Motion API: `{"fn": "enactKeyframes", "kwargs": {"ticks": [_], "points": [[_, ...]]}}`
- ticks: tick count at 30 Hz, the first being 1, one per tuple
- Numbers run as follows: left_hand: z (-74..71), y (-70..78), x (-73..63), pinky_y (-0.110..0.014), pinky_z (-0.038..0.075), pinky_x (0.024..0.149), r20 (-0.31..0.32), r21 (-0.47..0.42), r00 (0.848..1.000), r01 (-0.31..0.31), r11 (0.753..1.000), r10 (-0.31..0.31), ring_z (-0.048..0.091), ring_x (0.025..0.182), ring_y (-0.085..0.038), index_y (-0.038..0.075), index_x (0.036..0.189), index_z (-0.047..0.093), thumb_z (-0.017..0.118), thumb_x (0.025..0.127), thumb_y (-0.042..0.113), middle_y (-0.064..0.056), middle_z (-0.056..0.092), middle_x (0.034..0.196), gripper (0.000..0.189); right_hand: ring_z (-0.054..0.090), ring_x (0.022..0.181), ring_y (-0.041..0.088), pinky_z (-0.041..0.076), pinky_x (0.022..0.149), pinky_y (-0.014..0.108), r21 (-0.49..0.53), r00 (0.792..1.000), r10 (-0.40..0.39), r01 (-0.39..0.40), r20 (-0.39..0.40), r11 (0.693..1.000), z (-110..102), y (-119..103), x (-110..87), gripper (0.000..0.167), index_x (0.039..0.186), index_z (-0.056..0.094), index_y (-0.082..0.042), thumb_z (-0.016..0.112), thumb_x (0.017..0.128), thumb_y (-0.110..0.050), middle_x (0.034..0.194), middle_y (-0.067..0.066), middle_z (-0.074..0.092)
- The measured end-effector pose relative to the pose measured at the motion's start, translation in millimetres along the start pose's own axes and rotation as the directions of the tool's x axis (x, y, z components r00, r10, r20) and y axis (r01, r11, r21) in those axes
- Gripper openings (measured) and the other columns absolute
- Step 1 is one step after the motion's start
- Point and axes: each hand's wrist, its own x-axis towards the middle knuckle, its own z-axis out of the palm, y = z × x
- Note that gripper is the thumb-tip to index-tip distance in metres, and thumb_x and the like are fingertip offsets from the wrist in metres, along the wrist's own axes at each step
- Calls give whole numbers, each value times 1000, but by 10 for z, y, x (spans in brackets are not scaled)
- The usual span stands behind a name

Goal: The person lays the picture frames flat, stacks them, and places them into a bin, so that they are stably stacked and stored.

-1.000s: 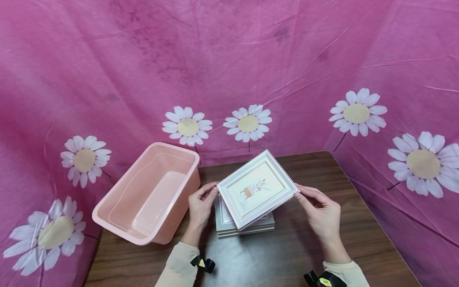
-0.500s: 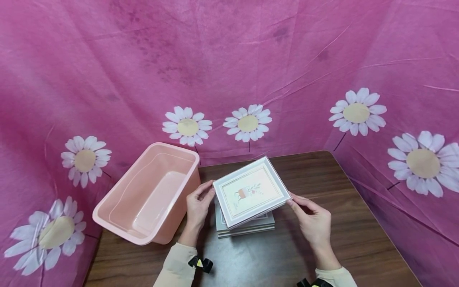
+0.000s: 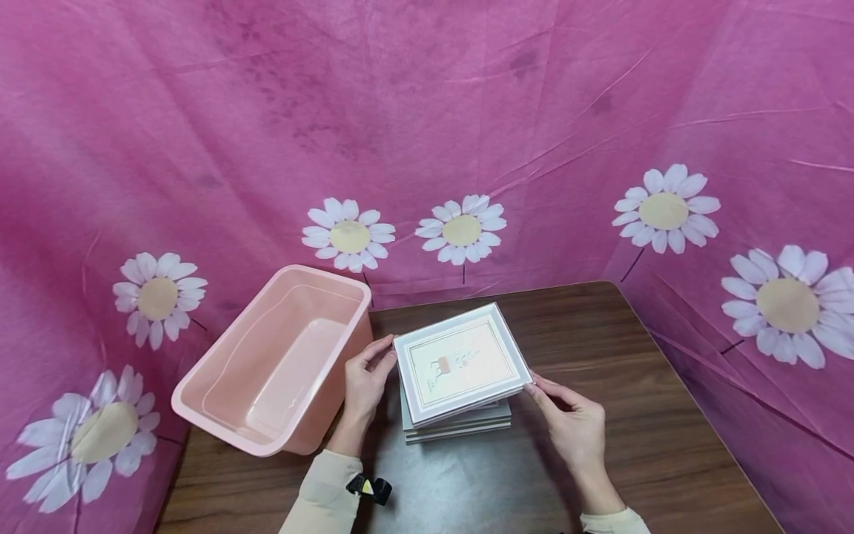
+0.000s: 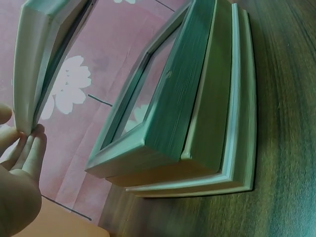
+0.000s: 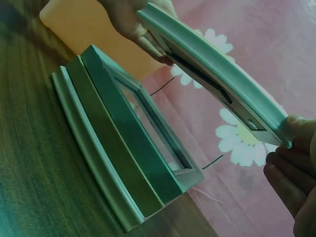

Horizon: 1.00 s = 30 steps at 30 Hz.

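Observation:
Between my two hands is a white picture frame (image 3: 460,363) with a small orange-and-floral print, face up and turned askew. My left hand (image 3: 365,382) pinches its left corner, and my right hand (image 3: 575,434) pinches the right corner between thumb and fingers. Below lies a stack of picture frames (image 3: 460,430), mostly covered in the head view. Both wrist views show a gap between the held frame (image 4: 32,64) and the stack (image 4: 192,103). From the right wrist, the held frame's dark-edged back (image 5: 237,111) is visible.
Left of the stack stands a pink plastic bin (image 3: 333,393), with nothing inside it. The brown wood-grain table (image 3: 667,430) extends to the right. A pink cloth with white daisies (image 3: 427,133) hangs behind and at the sides.
Both hands have lowered the picture frame and shifted it slightly left, and it lies flatter over the stack. The right hand has moved left and down. Bin and stack have stayed put.

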Motion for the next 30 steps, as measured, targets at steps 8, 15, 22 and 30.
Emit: {"fn": "enactKeyframes", "kwargs": {"ticks": [8,15,22,30], "points": [[-47,-19,15,-14,59,92,25,40,999,29,999,-30,71,102,1,-20,127,68,68,93,-15,-42,67,131,34,75,96,-9,58,82,8,-43,999,43,-43,0,998,49,36,-90,16,102,84,3,84,86,9,104,19,81],[-88,-57,27,-13,57,95,27,107,996,80,991,-83,72,108,-6,-17,129,69,68,95,-12,-37,68,134,34,70,91,-17,55,82,5,-111,998,62,-66,-33,992,127,144,-193,14,98,85,3,87,85,7,103,21,80],[-83,-80,37,-11,56,96,28,147,993,111,983,-116,67,128,-41,-17,134,66,66,98,-10,-34,68,138,37,69,92,-18,54,83,3,-138,995,89,-93,-36,986,180,206,-289,11,95,85,0,89,85,1,101,17,82],[-78,-165,29,-12,56,94,11,183,991,130,974,-134,68,126,-40,-15,133,68,66,99,-8,-33,68,137,35,67,92,-21,51,84,1,-167,990,141,-143,-22,976,204,284,-363,10,95,86,-1,89,86,-1,101,15,83]]}}
